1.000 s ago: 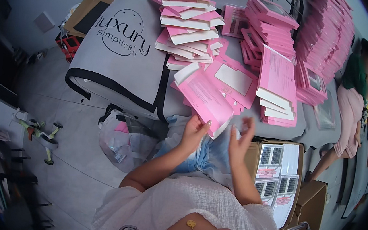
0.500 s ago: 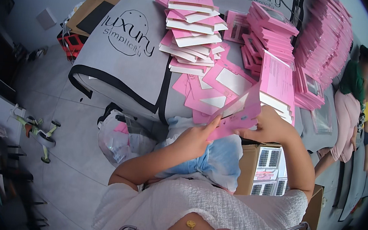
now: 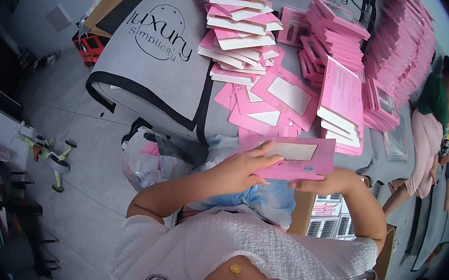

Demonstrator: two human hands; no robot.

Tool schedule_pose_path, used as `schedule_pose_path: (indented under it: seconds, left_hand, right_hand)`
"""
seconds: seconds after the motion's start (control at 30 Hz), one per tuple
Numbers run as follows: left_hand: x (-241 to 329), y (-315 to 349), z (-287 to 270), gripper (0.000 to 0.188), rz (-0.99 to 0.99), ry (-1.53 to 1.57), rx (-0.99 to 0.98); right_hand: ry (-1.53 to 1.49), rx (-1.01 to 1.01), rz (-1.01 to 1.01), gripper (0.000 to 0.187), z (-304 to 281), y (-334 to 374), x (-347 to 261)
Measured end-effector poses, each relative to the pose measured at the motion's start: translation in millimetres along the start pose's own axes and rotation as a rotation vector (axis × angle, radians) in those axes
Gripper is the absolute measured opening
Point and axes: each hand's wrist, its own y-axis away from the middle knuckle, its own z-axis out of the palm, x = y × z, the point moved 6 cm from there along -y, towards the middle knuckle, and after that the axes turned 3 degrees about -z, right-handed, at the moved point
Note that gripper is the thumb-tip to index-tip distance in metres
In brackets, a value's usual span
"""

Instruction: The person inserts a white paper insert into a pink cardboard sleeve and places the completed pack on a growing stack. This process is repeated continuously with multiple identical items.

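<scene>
Over my lap I hold a pink cardboard box sleeve [image 3: 319, 152] with a pale rectangular window. My left hand [image 3: 249, 167] grips its left end, fingers lying across the face beside the window and thumb at the near edge. Under the right end, my right hand [image 3: 326, 183] supports the sleeve, its thumb along the near edge and its other fingers mostly hidden. Just beyond the sleeve lie several flat pink sleeves [image 3: 307, 107] with pale windows, overlapping on the grey padded surface [image 3: 168, 98].
Behind the flat sleeves stands a stack of pink-and-white boxes [image 3: 236, 26]. Another stack [image 3: 344, 92] is to its right, with more pink boxes [image 3: 336, 42] behind. Tall wrapped piles [image 3: 401, 49] rise at far right. An open carton [image 3: 302, 211] sits beside my lap. Another person [image 3: 428, 128] stands at right.
The pink sleeve has turned from upright and angled to lying flatter, its window face now showing. My left hand has shifted its fingers onto that face; my right hand has moved lower.
</scene>
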Motion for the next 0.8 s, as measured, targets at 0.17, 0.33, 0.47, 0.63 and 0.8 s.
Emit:
schedule_pose_path:
  seconds: [0.17, 0.33, 0.47, 0.63, 0.8]
  left_hand:
    - [-9.3, -1.8, 4.8, 0.053, -0.050, 0.241, -0.030]
    - [-54.8, -10.8, 16.5, 0.034, -0.358, 0.629, 0.102]
    - [-117.9, -24.8, 47.2, 0.023, -0.348, 1.260, 0.443]
    - [-170.2, -20.3, 50.9, 0.031, -0.519, 1.527, 0.631]
    - [-217.7, 22.3, 56.2, 0.033, -0.703, 1.533, 0.605]
  right_hand:
    - [0.040, 0.104, -0.050, 0.026, -4.1, 2.0, -1.6]
    - [-0.048, 0.797, -0.044, 0.026, -60.4, 14.5, 0.4]
    - [0.865, 1.191, -0.292, 0.028, -25.8, -27.0, -30.1]
    - [0.948, 0.790, -0.162, 0.043, 10.7, -148.6, 52.3]
    - [0.980, 0.789, 0.007, 0.045, -4.4, -162.7, 143.5]
